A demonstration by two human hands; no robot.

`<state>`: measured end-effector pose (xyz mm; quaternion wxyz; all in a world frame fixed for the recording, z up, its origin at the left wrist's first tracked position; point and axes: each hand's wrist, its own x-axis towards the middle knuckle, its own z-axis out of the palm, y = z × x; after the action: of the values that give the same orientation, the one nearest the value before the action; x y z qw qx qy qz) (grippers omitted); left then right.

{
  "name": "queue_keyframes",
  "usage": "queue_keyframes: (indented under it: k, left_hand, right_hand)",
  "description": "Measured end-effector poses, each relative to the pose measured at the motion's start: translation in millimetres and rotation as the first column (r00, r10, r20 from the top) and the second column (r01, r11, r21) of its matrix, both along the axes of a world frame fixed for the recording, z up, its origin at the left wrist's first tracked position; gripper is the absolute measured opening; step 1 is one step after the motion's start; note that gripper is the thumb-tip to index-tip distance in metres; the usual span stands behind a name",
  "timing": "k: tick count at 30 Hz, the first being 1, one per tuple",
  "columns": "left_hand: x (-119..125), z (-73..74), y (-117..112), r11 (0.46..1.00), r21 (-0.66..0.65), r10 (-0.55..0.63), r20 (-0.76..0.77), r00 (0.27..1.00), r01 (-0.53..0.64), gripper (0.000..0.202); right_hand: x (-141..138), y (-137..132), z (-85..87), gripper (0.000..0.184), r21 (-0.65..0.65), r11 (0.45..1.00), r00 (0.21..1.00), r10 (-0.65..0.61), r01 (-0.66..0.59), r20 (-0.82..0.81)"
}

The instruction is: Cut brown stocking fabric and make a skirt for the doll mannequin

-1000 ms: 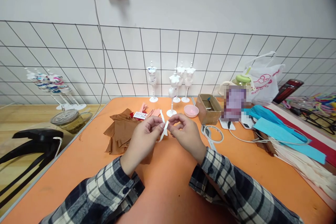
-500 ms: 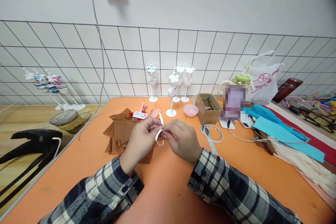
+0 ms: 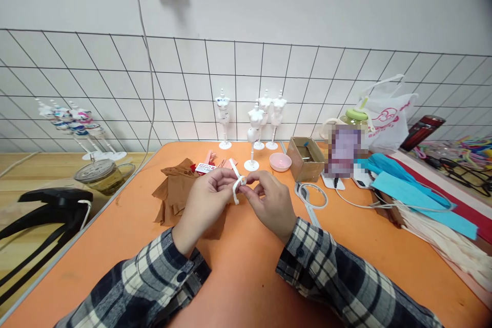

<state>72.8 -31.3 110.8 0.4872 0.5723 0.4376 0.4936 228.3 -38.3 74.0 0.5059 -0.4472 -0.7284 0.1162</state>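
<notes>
Over on the left, outside the counter's left edge, three small clothed dress forms (image 3: 63, 119) lean in the view behind a lidded glass jar (image 3: 98, 178). Onto the counter (image 3: 246, 251) now: brown cloth (image 3: 175, 200) lies bunched near the left edge, with a printed label (image 3: 205, 168) just beyond it.

Here comes the left hand (image 3: 207, 189), thumb and forefinger clamped on a narrow white strip (image 3: 239, 182), held up over the middle of the counter. Meeting it, the right hand (image 3: 272, 200) has thumb and forefinger closed about the strip's small loop. And how far along? The strip is bent and crossed over itself, that much is done; with one end poking up and another curling down, it looks loose rather than drawn tight, so the tightening seems undone.

Toward the far edge stand bare white dress forms (image 3: 255, 119), then a pink bowl (image 3: 280, 168) and a cardboard box (image 3: 313, 171).

Now the hard parts: left fingertips cover some of the crossing, so a finished knot can't be confirmed; the box's contents are unclear; a screen (image 3: 343, 148) farther right is blurred out.
</notes>
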Motion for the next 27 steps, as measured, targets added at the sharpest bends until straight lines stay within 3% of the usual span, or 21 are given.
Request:
queue_keyframes:
  k: [5,9,14,20,23,27]
  left_hand:
    - [1.6,-1.7,-0.7,0.999,0.024,0.035,0.027,0.999,-0.036,0.024]
    - [2.1,-2.5,0.1,0.999,0.032,0.008,0.037,0.999,-0.009,0.028]
    - [-0.2,-3.0,1.2,0.999,0.032,-0.006,-0.006,1.0,0.006,0.026]
    - [-0.7,-1.8,0.3,1.0,0.013,-0.016,-0.061,0.998,0.017,0.016]
    - [1.0,-3.7,-1.0,0.998,-0.058,-0.031,0.022,0.999,0.032,0.018]
    - [4.0,-5.3,-3.8,0.979,-0.169,-0.065,0.279,0.958,0.115,0.026]
  right_hand:
    - [4.5,5.3,3.2,0.037,-0.111,0.992,0.996,-0.069,0.063,-0.053]
    - [6.3,7.5,2.9,0.011,-0.025,0.998,0.998,0.057,-0.058,-0.032]
    - [6.1,4.7,4.0,0.009,0.083,0.992,0.995,0.098,-0.098,-0.003]
    - [5.4,2.3,3.0,0.009,0.109,0.988,0.993,0.107,-0.111,0.045]
    - [8.4,1.8,-1.5,0.013,0.235,0.966,0.987,0.08,-0.112,0.143]
    - [12.8,2.0,-7.0,0.016,0.395,0.912,0.987,0.055,-0.111,0.151]
